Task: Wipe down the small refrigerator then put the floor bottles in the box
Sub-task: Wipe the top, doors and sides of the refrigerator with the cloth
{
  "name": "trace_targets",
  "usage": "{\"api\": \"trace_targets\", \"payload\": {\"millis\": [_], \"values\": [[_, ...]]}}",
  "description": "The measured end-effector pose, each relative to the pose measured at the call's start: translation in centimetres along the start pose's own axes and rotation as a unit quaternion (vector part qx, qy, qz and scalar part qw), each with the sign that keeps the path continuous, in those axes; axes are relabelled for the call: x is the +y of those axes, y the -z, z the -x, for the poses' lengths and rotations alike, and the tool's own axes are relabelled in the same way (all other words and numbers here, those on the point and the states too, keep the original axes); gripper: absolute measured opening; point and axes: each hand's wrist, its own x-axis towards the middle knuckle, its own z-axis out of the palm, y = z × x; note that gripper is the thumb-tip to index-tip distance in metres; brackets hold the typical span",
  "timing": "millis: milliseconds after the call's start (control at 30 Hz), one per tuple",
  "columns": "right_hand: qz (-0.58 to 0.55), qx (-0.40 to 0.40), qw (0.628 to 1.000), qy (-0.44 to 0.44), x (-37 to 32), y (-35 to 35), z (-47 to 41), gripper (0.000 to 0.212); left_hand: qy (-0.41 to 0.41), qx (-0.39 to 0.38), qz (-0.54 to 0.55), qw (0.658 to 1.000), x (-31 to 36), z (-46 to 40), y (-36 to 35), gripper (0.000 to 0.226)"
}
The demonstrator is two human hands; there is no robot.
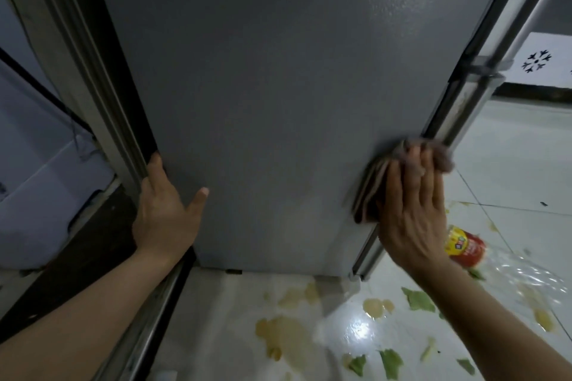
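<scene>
The small grey refrigerator [272, 86] fills the middle of the view, seen from above along its side panel. My right hand [413, 204] presses a folded brownish cloth [371, 185] flat against the panel's lower right edge, fingers straight. My left hand [164, 210] grips the panel's left edge, its fingers wrapped behind the edge and its thumb lying on the grey face. A clear plastic bottle with a red and yellow label [467, 247] lies on its side on the floor, right of the fridge and partly behind my right wrist.
The white tiled floor [510, 164] carries brown liquid stains [288, 334] and scattered green leaf scraps [418, 300]. A metal frame [93, 56] stands close on the left, beside a pale object. A white panel with a black snowflake mark [537, 62] is at far right.
</scene>
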Motion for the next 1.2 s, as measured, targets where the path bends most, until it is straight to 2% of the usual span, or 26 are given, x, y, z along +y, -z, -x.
{"api": "trace_targets", "payload": {"millis": [67,167,233,333,433,533,633,733,767,833,933,1000,1067,1200], "values": [[0.000,0.052,0.998,-0.024,0.2,0.1,-2.2,0.070,0.006,0.001,0.002,1.000,-0.5,0.1,-0.5,0.080],[-0.002,0.083,0.996,-0.030,-0.3,-1.1,-2.1,0.072,0.012,0.021,-0.018,1.000,-1.2,0.1,-1.1,0.077],[-0.011,0.042,0.999,0.006,-0.6,-2.1,0.5,0.077,0.009,0.031,-0.020,0.999,-1.3,0.3,-1.3,0.076],[0.026,-0.068,0.993,0.092,-1.1,-3.2,4.5,0.076,-0.002,0.037,-0.014,0.999,-1.5,0.3,-1.4,0.076],[0.040,-0.096,0.984,0.144,-1.3,-3.2,5.7,0.065,0.003,0.034,0.005,0.999,-1.6,0.4,-1.6,0.076],[0.018,-0.054,0.985,0.162,-1.0,-2.1,3.5,0.064,0.010,0.033,0.014,0.999,-1.5,0.5,-1.4,0.076],[0.007,0.024,0.995,0.100,-2.5,-1.8,-1.0,0.065,0.014,0.032,0.019,0.999,-1.4,0.4,-1.3,0.075],[-0.012,0.058,0.997,0.046,-5.3,-2.8,-2.8,0.057,0.012,0.029,0.030,0.999,-1.6,0.3,-1.3,0.075],[-0.016,0.053,0.997,0.059,-5.8,-3.4,-2.2,0.056,0.009,0.025,0.032,0.999,-1.7,0.4,-1.3,0.076],[-0.019,-0.005,0.988,0.152,-6.6,-4.6,-0.3,0.058,0.000,0.015,0.033,0.999,-2.1,0.3,-1.1,0.077],[0.037,-0.136,0.937,0.319,-8.1,-5.3,2.5,0.057,-0.015,-0.016,0.050,0.999,-2.7,0.3,-0.5,0.074],[0.059,-0.169,0.922,0.342,-8.7,-5.1,3.2,0.057,-0.031,-0.043,0.065,0.996,-3.1,0.3,0.1,0.073],[0.068,-0.130,0.932,0.330,-9.1,-4.7,2.2,0.054,-0.036,-0.069,0.067,0.995,-3.7,0.3,0.7,0.072],[-0.016,-0.016,0.976,0.217,-11.1,-3.7,-4.8,0.053,-0.027,-0.101,0.076,0.992,-4.4,0.4,1.5,0.073]]}}
